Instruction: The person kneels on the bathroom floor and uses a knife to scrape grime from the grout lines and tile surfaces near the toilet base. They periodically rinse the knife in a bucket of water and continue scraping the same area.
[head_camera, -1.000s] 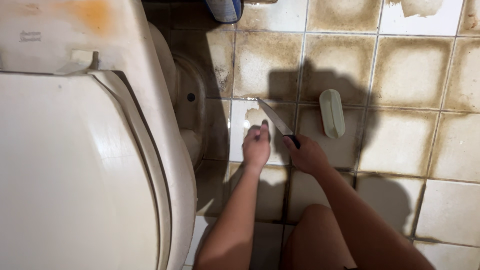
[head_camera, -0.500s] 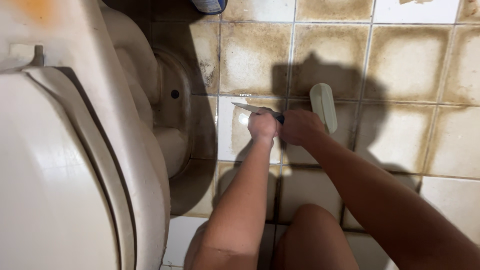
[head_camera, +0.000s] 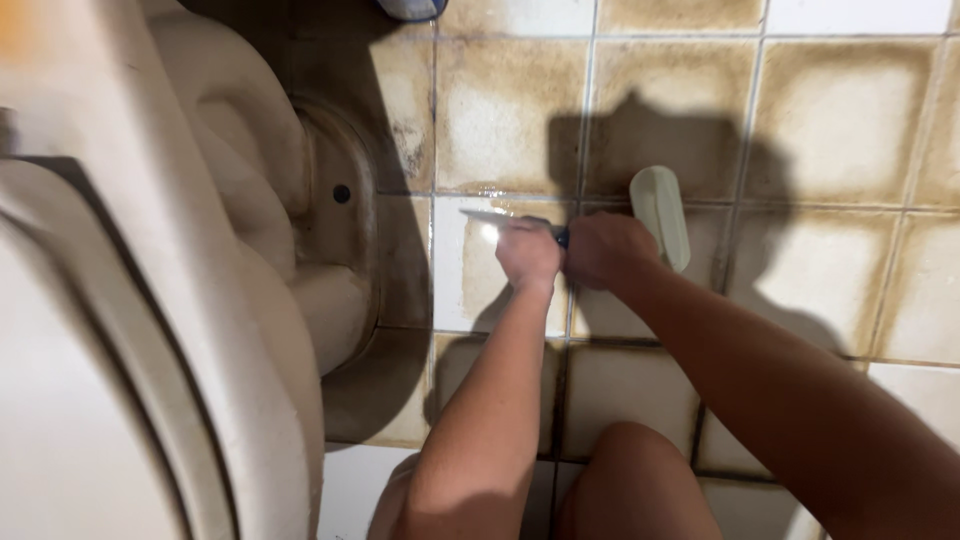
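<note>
A knife (head_camera: 485, 215) with a bright metal blade lies almost flat against a stained floor tile, its tip pointing left toward the toilet base. My right hand (head_camera: 606, 249) is closed around the knife's dark handle. My left hand (head_camera: 527, 252) rests on top of the blade near the handle and presses it onto the tile. Part of that tile (head_camera: 480, 270) looks scraped white, while the tiles around it are brown with grime. A pale oblong scrub brush (head_camera: 660, 215) lies on the floor just right of my right hand.
A white toilet (head_camera: 180, 330) with its lid down fills the left side, its base (head_camera: 335, 260) close to the knife tip. My bare knee (head_camera: 635, 480) is at the bottom middle. A blue object (head_camera: 410, 8) shows at the top edge.
The blade has swung from pointing up and away to lying flat, tip to the left. Both hands have shifted closer together over the tile, and the camera has moved nearer.
</note>
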